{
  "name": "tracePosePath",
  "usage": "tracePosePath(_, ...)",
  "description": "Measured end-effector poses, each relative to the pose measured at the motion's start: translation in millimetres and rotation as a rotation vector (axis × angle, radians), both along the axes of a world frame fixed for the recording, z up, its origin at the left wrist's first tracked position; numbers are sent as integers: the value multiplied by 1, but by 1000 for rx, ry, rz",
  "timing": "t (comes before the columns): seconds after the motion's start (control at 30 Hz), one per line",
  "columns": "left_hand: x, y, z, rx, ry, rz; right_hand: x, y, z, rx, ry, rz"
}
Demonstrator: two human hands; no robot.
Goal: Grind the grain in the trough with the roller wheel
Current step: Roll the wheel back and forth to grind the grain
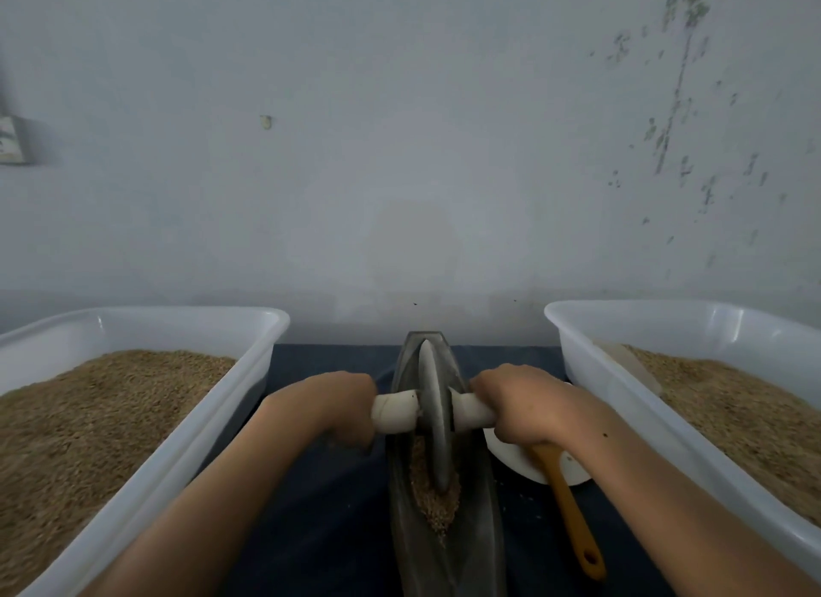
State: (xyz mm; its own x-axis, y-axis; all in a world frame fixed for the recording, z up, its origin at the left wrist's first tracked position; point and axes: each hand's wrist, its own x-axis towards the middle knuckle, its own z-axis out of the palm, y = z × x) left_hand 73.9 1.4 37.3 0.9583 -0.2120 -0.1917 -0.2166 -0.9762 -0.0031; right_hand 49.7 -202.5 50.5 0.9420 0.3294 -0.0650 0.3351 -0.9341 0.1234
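Metal trough (pixel 402 507): lies lengthwise mid-table between two tubs, so both arms reach evenly
Grain (pixel 433 505): heaped in its near groove, under the wheel's rim
Roller wheel (pixel 433 412): upright on edge in the groove
Left hand (pixel 342 403): fingers wrapped round the axle handle (pixel 395 410)
Right hand (pixel 517 403): clasps the opposite end, balancing the push
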Motion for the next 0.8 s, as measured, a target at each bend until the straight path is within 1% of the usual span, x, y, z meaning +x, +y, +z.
tracePosePath(0.03, 0, -1, 0, 13, -30, 6, 1, 0, -1, 3, -14, -8)
tracePosePath(0.1, 1, -3, -1, 34, -146, 14, 5, 2, -5, 2, -73, -32)
tracePosePath(0.23, 6, -5, -10, 20, -476, -17, 12, 4, -14, 48, -218, -67)
tracePosePath(0.3, 7, -5, -13, -16, -529, -16, 14, 3, -20, 82, -333, -47)
tracePosePath(0.37, 7, -5, -14, -29, -530, -20, 13, 1, -23, 98, -365, -24)
tracePosePath(0.47, 7, -2, -11, 4, -449, -31, 11, -1, -18, 72, -277, -26)
tracePosePath(0.57, 6, 1, -4, 20, -205, -38, 7, 0, -9, 12, -133, -24)
tracePosePath(0.63, 4, 2, -1, 5, -75, -34, 4, -1, -5, 36, -43, -17)
tracePosePath(0.7, 4, 1, 0, 5, -45, -39, 1, -3, -2, 71, 16, -17)
tracePosePath(0.8, 5, -1, -1, 17, -125, -26, 2, -3, -3, 65, 9, -31)
